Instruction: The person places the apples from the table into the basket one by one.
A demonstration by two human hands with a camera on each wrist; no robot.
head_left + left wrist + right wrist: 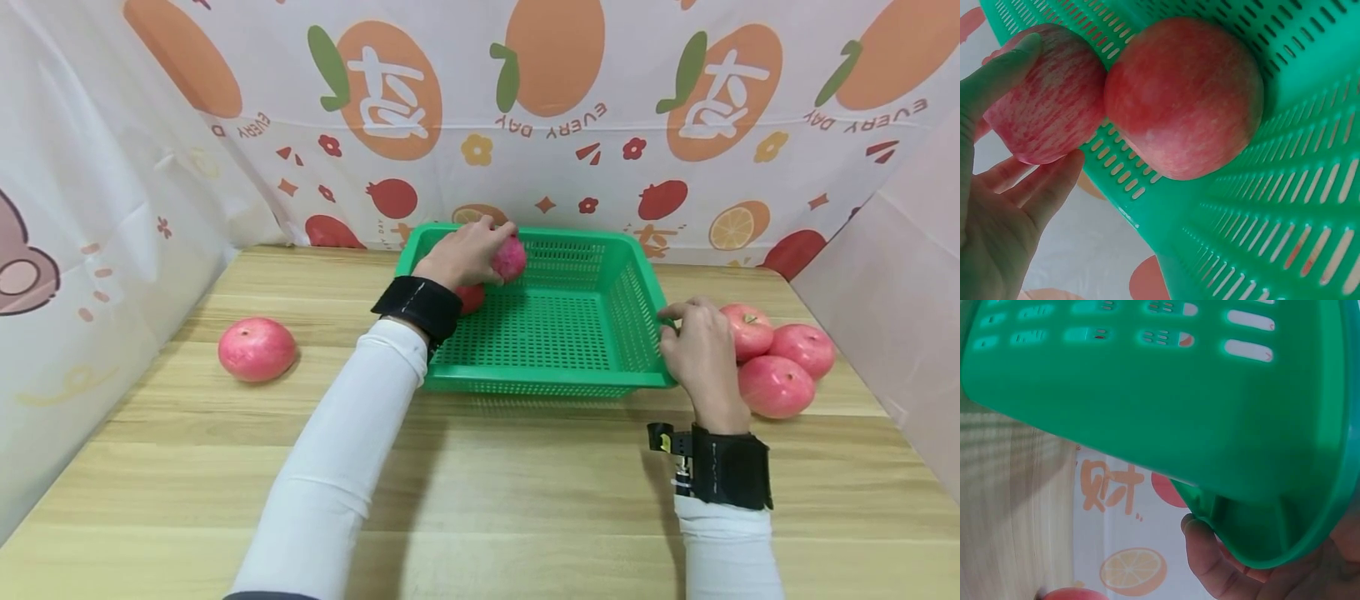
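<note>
A green perforated plastic basket (536, 379) stands on the table by the back curtain. My left hand (467, 254) holds a striped red apple (510, 258) over the basket's left side, thumb on one side and fingers on the other. Beside it, a second red apple (471, 298) lies in the basket; in the left wrist view this apple (1185, 100) appears to touch the held one. At the basket's right side my right hand (701, 354) grips the rim, and in the right wrist view a finger or thumb curls under the rim (1266, 559).
Three apples (776, 386) sit close together on the table just right of my right hand. Another apple (257, 349) lies alone at the left. Fruit-printed curtains (457, 183) hang behind the table (525, 492) and at both sides.
</note>
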